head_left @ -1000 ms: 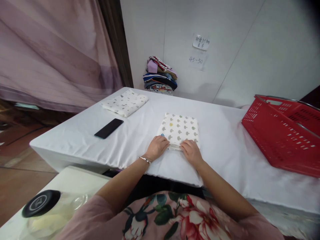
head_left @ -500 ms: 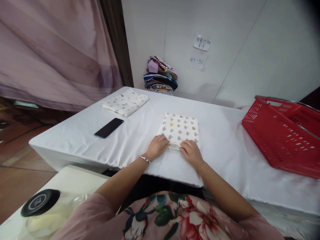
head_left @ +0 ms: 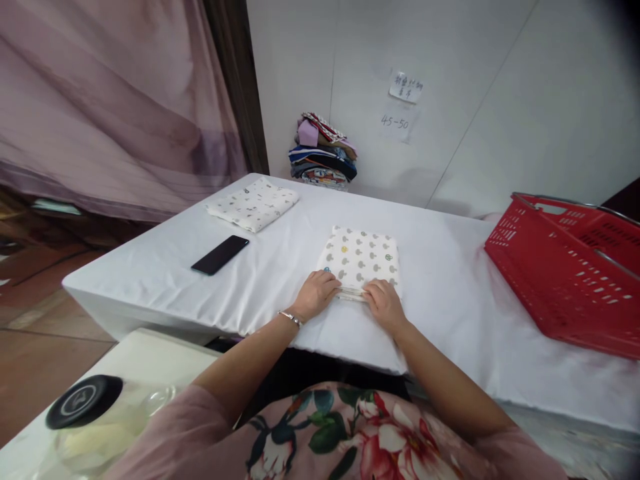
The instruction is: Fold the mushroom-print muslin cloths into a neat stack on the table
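A white cloth [head_left: 363, 257] printed with grey tree-like shapes and a few coloured ones lies folded into a rough square in front of me. My left hand [head_left: 317, 293] grips its near left corner, fingers on top and the thumb hidden. At the near right corner, my right hand [head_left: 384, 302] pinches the same edge, where several folded layers show between the hands. A second folded white cloth [head_left: 254, 204] with small dark prints lies at the far left of the table, apart from my hands.
On the white-covered table [head_left: 440, 280] a black phone [head_left: 220, 255] lies to the left and a red basket [head_left: 565, 280] stands at the right. Folded fabrics [head_left: 324, 153] are stacked beyond the far edge. A black-lidded clear jar [head_left: 85, 407] stands at the lower left.
Almost nothing differs. Both hands stay on the near edge of the folded cloth, and the whole view has shifted very slightly.
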The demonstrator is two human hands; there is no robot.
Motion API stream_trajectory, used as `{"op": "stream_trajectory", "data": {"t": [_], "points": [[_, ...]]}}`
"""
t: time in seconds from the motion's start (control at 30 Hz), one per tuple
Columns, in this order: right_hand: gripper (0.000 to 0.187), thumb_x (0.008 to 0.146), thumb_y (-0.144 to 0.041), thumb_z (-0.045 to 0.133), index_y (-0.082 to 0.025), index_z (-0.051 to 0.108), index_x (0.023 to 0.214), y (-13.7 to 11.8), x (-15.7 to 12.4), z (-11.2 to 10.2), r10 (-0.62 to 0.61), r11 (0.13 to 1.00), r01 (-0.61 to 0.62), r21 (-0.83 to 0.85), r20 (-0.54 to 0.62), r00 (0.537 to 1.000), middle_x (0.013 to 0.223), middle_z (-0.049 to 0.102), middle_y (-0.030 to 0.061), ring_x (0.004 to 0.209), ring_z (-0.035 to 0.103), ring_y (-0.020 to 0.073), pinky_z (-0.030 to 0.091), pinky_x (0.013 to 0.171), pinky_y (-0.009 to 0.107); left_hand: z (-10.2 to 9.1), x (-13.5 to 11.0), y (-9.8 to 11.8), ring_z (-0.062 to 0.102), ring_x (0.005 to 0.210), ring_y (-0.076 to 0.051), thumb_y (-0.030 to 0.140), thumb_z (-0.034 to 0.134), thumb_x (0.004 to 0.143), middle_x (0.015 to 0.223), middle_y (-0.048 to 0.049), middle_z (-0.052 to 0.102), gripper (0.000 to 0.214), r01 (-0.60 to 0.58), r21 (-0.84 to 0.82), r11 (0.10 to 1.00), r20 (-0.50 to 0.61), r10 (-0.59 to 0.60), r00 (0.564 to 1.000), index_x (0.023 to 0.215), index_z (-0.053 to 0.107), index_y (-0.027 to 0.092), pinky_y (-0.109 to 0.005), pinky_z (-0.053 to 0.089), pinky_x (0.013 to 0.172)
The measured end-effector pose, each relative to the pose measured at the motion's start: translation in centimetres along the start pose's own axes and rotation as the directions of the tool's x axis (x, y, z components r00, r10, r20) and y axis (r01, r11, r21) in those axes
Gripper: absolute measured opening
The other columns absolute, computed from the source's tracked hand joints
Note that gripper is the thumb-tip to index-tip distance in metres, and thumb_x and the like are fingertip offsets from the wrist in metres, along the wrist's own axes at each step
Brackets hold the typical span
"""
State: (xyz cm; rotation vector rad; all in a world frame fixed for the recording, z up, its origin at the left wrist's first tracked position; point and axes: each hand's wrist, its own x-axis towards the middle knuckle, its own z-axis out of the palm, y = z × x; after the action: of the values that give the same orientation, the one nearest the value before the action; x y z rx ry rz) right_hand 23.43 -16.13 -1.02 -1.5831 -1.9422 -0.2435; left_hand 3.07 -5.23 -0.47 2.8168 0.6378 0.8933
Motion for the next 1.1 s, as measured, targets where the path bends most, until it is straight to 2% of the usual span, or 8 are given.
{"op": "stream_trajectory", "data": {"t": [0.2, 0.5, 0.6, 0.73, 1.0, 1.1], "points": [[0.019, 0.088, -0.031, 0.051, -0.019, 0.059, 0.100, -0.3, 0.1, -0.1, -0.003, 0.999, 0.004, -0.032, 0.040, 0.999, 0.096, 0.060, 0.0072, 0.088, 0.051, 0.0219, 0.039, 0.077, 0.036, 0.2, 0.2, 0.0, 0.051, 0.086, -0.019, 0.028, 0.046, 0.090, 0.088, -0.0048, 0.061, 0.018, 0.011, 0.014, 1.000, 0.005, -0.011, 1.000, 0.091, 0.062, 0.019, -0.035, 0.040, 0.076], [0.019, 0.091, -0.027, 0.046, -0.018, 0.062, 0.098, -0.8, 0.6, 0.1, 0.014, 0.995, -0.011, -0.101, 0.032, 0.999, 0.092, 0.059, 0.0075, 0.085, 0.049, 0.0219, 0.037, 0.075, 0.036, 0.3, 0.1, 0.0, 0.052, 0.085, -0.018, 0.028, 0.044, 0.091, 0.088, -0.0043, 0.060, 0.019, 0.048, -0.042, 0.998, -0.033, -0.049, 0.998, 0.089, 0.061, 0.019, -0.034, 0.040, 0.077], [0.021, 0.092, -0.025, 0.043, -0.018, 0.062, 0.097, -0.8, 0.6, 0.2, 0.007, 0.996, -0.006, -0.092, 0.016, 1.000, 0.092, 0.060, 0.0077, 0.084, 0.049, 0.0215, 0.038, 0.076, 0.036, 0.3, 0.1, 0.0, 0.052, 0.088, -0.019, 0.032, 0.051, 0.088, 0.092, -0.0051, 0.060, 0.018, 0.029, -0.046, 0.999, -0.037, -0.031, 0.999, 0.096, 0.061, 0.019, -0.035, 0.041, 0.078], [0.021, 0.092, -0.025, 0.043, -0.018, 0.062, 0.098, -0.8, 0.5, 0.1, 0.001, 0.996, 0.000, -0.090, 0.005, 1.000, 0.092, 0.059, 0.0075, 0.085, 0.049, 0.0211, 0.038, 0.075, 0.036, 0.3, 0.1, 0.2, 0.052, 0.093, -0.021, 0.033, 0.058, 0.082, 0.101, -0.0073, 0.059, 0.029, 0.009, -0.007, 1.000, -0.028, -0.010, 1.000, 0.108, 0.057, 0.020, -0.038, 0.041, 0.081], [0.020, 0.091, -0.025, 0.043, -0.018, 0.062, 0.093, -0.8, 0.6, 0.0, 0.005, 0.995, -0.001, -0.102, 0.038, 0.999, 0.089, 0.059, 0.0071, 0.082, 0.049, 0.0211, 0.036, 0.074, 0.035, 0.3, 0.2, 0.4, 0.051, 0.089, -0.020, 0.026, 0.051, 0.086, 0.093, -0.0063, 0.059, 0.014, 0.009, 0.043, 0.999, -0.035, -0.007, 0.999, 0.095, 0.059, 0.020, -0.036, 0.040, 0.077], [0.020, 0.091, -0.025, 0.044, -0.019, 0.060, 0.100, -1.1, 0.8, -0.1, 0.003, 0.994, 0.003, -0.113, 0.050, 0.999, 0.092, 0.059, 0.0075, 0.085, 0.048, 0.0221, 0.035, 0.075, 0.036, 0.1, 0.2, 0.6, 0.051, 0.087, -0.020, 0.026, 0.049, 0.087, 0.090, -0.0056, 0.060, 0.012, -0.006, 0.061, 0.998, -0.027, 0.008, 1.000, 0.090, 0.059, 0.019, -0.035, 0.040, 0.077]]}}
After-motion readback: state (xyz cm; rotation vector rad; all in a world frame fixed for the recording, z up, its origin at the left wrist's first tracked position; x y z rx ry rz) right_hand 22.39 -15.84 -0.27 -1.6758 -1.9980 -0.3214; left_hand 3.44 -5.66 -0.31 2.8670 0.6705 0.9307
